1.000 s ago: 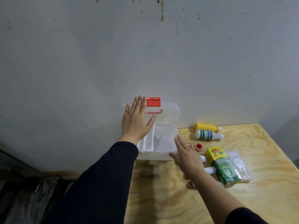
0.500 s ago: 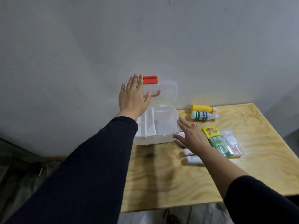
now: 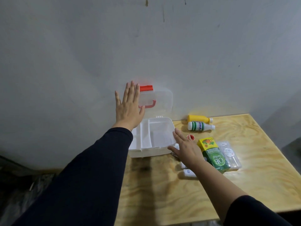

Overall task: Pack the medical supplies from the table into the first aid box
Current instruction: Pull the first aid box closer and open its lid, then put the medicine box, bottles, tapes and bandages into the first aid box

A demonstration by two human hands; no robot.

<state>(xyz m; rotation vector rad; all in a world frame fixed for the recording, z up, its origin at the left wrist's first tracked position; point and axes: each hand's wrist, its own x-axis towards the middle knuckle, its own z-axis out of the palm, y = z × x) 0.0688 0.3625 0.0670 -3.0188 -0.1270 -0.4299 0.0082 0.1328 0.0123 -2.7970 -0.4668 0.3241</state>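
Note:
The white first aid box [image 3: 160,149] stands open at the table's back left, its clear lid [image 3: 160,101] with a red latch leaning upright against the wall. My left hand [image 3: 128,108] is flat and spread against the lid's left part. My right hand [image 3: 185,148] hovers open by the box's right front corner, holding nothing. To the right lie a yellow bottle [image 3: 197,119], a white and green bottle [image 3: 199,126], a small red cap [image 3: 190,137], a green and yellow carton [image 3: 213,154] and a clear packet [image 3: 230,154]. White tubes [image 3: 189,172] lie partly hidden under my right wrist.
The plywood table [image 3: 162,190] ends in a front edge near me and a right edge past the packet. A grey wall [image 3: 146,46] rises directly behind the box. Dark clutter lies on the floor to the left.
The view has shifted slightly. My left hand stays spread on the upright lid and my right hand stays open beside the box's right front corner.

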